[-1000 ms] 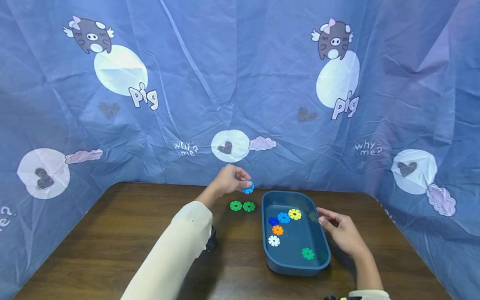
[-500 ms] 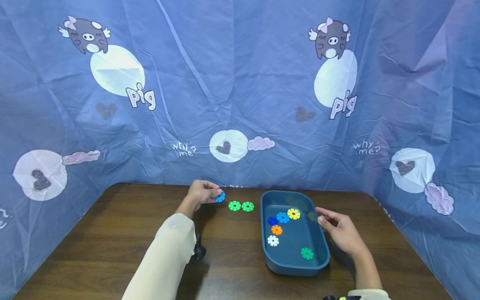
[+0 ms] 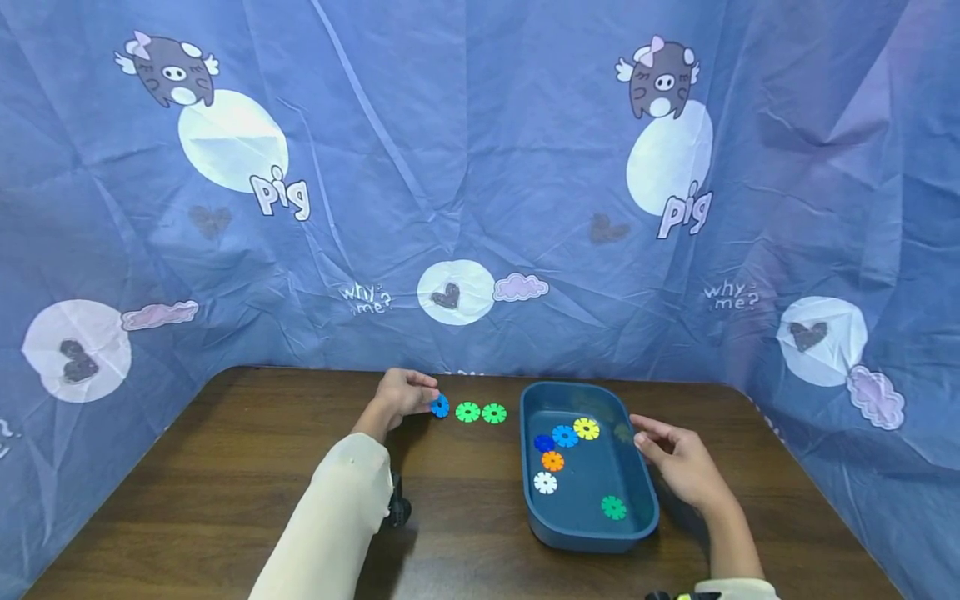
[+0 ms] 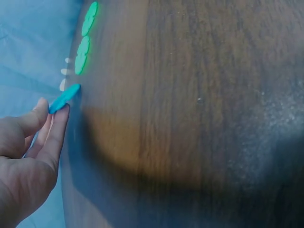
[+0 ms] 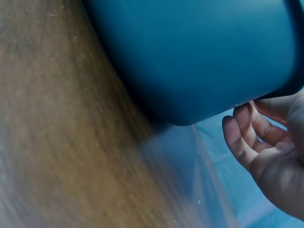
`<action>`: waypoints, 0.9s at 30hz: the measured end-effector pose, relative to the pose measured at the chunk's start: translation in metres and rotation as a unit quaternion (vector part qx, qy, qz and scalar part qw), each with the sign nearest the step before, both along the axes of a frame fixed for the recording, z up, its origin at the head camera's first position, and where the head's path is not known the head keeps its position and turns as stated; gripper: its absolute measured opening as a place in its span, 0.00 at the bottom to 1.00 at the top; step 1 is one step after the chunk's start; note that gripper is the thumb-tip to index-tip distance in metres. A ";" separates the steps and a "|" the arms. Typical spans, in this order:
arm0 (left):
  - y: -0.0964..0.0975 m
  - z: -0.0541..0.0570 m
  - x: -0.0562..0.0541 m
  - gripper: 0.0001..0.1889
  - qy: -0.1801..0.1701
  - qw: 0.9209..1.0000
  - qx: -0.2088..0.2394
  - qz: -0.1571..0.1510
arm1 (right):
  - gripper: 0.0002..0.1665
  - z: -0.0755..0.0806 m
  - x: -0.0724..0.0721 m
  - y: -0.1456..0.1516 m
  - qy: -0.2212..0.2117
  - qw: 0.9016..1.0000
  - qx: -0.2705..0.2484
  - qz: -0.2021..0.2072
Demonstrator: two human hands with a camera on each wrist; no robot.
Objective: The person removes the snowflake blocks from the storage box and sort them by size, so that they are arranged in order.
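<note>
My left hand (image 3: 399,395) pinches a blue notched plastic disc (image 3: 440,406) between thumb and fingers at the back of the table. In the left wrist view the blue disc (image 4: 64,99) is tilted, its far edge close to the wood. Just right of it, two green notched discs (image 3: 468,412) lie flat side by side. My right hand (image 3: 678,461) is at the right side of a dark blue tray (image 3: 592,540), with its fingertips against the outer rim. From the right wrist, loosely bent fingers (image 5: 242,142) show beside the tray's wall (image 5: 199,61).
Inside the tray lie several discs: a yellow disc (image 3: 587,429), a light blue disc (image 3: 565,436), a dark blue disc (image 3: 543,443), an orange disc (image 3: 552,461), a white disc (image 3: 546,482) and a green disc (image 3: 613,507). A blue printed cloth (image 3: 465,167) hangs behind the brown table (image 3: 225,500).
My left hand has carried the blue disc leftward past the two green discs, then lowered it to the table beside them. The right hand stays at the tray.
</note>
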State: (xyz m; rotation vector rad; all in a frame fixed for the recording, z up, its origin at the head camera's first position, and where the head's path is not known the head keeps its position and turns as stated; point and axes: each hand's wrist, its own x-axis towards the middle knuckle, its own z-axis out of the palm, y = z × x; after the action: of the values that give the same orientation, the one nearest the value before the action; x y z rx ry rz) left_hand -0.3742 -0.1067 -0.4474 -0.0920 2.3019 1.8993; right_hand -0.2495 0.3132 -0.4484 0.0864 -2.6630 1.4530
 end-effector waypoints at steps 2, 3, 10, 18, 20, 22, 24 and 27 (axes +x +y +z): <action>0.001 -0.002 0.001 0.14 -0.001 1.000 -0.002 -0.003 | 0.24 0.000 0.000 0.000 0.000 1.000 0.000 -0.001; 0.001 -0.002 0.001 0.14 -0.001 1.000 -0.004 -0.002 | 0.24 -0.001 0.000 0.000 -0.001 1.000 0.000 0.000; 0.000 -0.001 0.001 0.13 0.010 1.000 -0.027 -0.001 | 0.24 0.000 0.000 0.001 -0.001 1.000 0.002 0.002; -0.002 0.002 0.001 0.13 0.000 0.999 -0.018 -0.030 | 0.24 0.000 0.000 0.002 0.001 1.000 0.002 0.004; -0.002 0.001 0.000 0.13 -0.002 0.999 -0.016 -0.039 | 0.24 0.000 0.000 0.002 0.002 1.000 -0.001 0.005; -0.002 0.001 0.000 0.13 -0.002 0.999 -0.015 -0.046 | 0.24 0.000 0.000 0.002 0.002 1.000 -0.003 0.006; -0.002 0.001 -0.001 0.13 0.001 0.999 -0.015 -0.045 | 0.24 0.000 0.000 0.002 0.003 1.000 -0.005 0.006; -0.003 0.003 -0.003 0.13 0.009 0.999 -0.017 -0.042 | 0.24 0.000 0.000 0.001 0.003 1.000 -0.005 0.004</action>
State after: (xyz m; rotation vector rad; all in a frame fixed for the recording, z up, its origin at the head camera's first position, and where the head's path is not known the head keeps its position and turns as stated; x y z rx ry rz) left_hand -0.3771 -0.1096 -0.4445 0.0185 2.3128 1.8280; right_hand -0.2496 0.3145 -0.4483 0.1013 -2.6539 1.4666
